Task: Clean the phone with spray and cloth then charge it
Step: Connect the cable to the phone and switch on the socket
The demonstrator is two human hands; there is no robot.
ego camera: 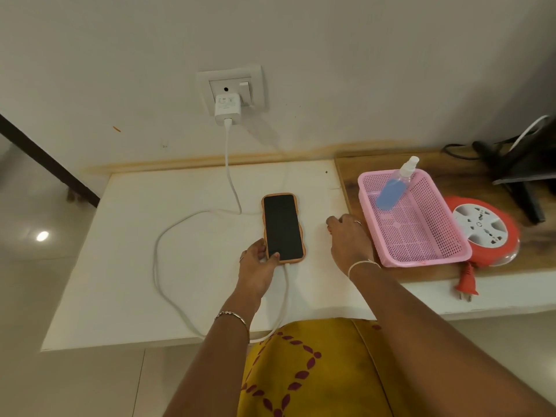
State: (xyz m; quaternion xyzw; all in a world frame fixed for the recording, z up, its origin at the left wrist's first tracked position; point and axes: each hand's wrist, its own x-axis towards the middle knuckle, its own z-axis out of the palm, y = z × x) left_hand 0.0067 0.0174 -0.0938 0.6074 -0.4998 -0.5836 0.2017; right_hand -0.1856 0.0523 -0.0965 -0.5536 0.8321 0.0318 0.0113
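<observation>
Print on charger (pixel 227 108) too small to read. Phone (pixel 282 227) flat on table (pixel 150 281), dark screen up, cable (pixel 168 233) in its near end. Left hand (pixel 258 263) pinches its near-left corner, thumb on glass. Right hand (pixel 349 239) rests just right of it, loosely curled, empty.

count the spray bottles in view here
1. The spray bottle leans against the far wall of the pink basket, right of the phone. No other shows, though the dark gear at far right might hide one.

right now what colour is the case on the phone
Orange-tan, framing the black screen of the phone; the head view shows it.
</observation>
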